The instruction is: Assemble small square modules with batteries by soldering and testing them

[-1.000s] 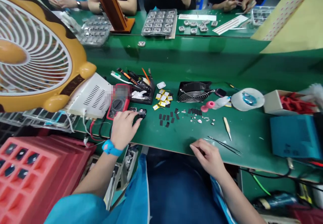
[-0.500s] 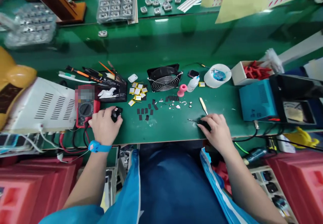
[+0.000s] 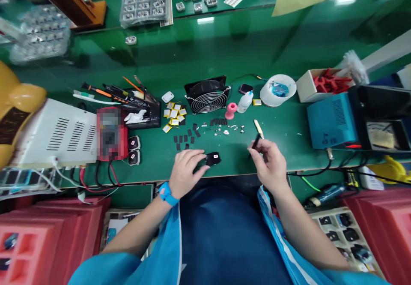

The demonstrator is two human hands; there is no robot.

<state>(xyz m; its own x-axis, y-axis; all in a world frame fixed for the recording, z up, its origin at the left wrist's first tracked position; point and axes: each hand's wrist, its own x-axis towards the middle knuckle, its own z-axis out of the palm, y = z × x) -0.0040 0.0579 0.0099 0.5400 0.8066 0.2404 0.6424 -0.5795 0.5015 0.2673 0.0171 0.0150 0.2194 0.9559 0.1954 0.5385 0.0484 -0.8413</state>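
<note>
My left hand (image 3: 188, 170) is at the front middle of the green bench. Its thumb and fingertips close on the left edge of a small black device (image 3: 213, 159) with a white label. My right hand (image 3: 269, 161) is raised a little to the right of it. Between thumb and fingers it grips slim black tweezers (image 3: 256, 141), tilted upward; their tips are hard to make out. A cream-handled tool (image 3: 258, 128) lies just beyond this hand. Two more labelled black devices (image 3: 134, 157) sit by the red multimeter (image 3: 112, 133). Several black pads (image 3: 185, 139) lie past my left hand.
Yellow-edged battery cells (image 3: 173, 114), a fan (image 3: 208, 98), a pink spool (image 3: 230, 110), a dropper bottle (image 3: 245, 102) and a white tub (image 3: 269, 98) stand farther back. A tool holder (image 3: 150, 115) is at left, a teal box (image 3: 330, 120) at right.
My left hand has moved right from beside the multimeter to the bench's middle, with a black device. My right hand has lifted the tweezers from low over the bench and turned them upright.
</note>
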